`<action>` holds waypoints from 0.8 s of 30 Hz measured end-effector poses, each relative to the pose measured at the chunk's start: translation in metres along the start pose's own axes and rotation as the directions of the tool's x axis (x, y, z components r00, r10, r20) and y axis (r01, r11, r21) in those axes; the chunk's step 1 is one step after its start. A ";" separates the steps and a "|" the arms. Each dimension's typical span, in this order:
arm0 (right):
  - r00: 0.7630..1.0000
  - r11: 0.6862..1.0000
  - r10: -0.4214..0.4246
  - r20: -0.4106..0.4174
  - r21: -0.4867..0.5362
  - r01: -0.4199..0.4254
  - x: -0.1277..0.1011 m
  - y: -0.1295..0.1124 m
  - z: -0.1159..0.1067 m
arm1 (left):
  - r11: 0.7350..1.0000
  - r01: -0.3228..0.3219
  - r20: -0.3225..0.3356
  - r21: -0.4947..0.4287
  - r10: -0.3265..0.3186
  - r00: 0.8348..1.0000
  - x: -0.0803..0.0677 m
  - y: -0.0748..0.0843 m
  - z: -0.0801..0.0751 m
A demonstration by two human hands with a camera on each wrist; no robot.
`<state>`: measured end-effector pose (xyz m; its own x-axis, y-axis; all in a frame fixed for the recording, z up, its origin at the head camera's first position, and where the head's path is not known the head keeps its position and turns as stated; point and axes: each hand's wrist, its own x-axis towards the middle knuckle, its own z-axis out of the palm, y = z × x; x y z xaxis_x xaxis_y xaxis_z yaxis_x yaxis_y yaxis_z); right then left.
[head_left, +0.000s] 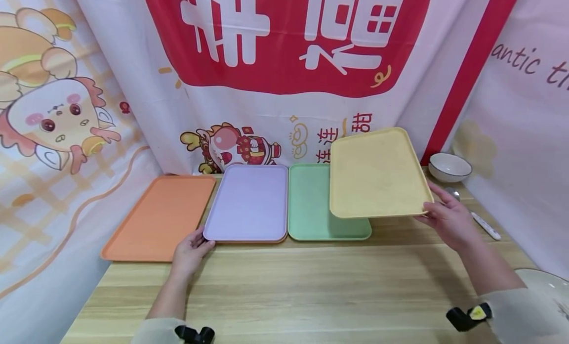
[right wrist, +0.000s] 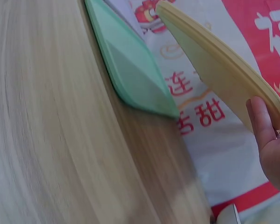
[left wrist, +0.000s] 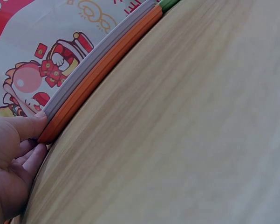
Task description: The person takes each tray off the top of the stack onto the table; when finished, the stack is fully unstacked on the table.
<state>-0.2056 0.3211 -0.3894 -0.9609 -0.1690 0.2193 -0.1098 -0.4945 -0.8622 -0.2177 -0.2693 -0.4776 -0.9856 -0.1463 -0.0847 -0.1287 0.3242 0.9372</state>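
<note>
My left hand [head_left: 201, 241] pinches the near left corner of a purple tray [head_left: 249, 203], which lies on an orange tray whose rim [left wrist: 107, 70] shows under it. In the left wrist view the thumb [left wrist: 37, 119] sits on the purple rim [left wrist: 91, 56] and the fingers curl below the orange edge. My right hand [head_left: 430, 206] grips the near right corner of a yellow tray [head_left: 378, 173], held tilted above the table and overlapping a green tray [head_left: 308, 205]. The right wrist view shows the yellow tray [right wrist: 214, 60] raised over the green tray [right wrist: 130, 60], with a finger [right wrist: 261, 121] under its edge.
A second orange tray [head_left: 160, 215] lies flat at the far left. A white bowl [head_left: 449, 166] and a spoon [head_left: 484, 225] sit at the right by the curtain, with a plate [head_left: 547, 284] at the lower right. Printed cloth walls in the wooden table [head_left: 311, 284].
</note>
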 end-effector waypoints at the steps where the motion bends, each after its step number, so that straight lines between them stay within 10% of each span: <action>1: 1.000 1.000 0.011 -0.021 -0.011 -0.011 -0.002 -0.002 -0.005 | 1.000 0.001 -0.001 0.000 -0.001 1.000 0.000 0.000 0.000; 24: 0.984 0.980 0.147 -0.102 -0.118 -0.158 -0.029 -0.037 -0.088 | 1.000 0.001 0.001 -0.004 -0.001 1.000 0.003 -0.002 0.000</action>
<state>-0.1961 0.4194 -0.4043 -0.9875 -0.1518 0.0429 0.0144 -0.3576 -0.9338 -0.2203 -0.2701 -0.4802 -0.9855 -0.1461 -0.0864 -0.1297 0.3205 0.9383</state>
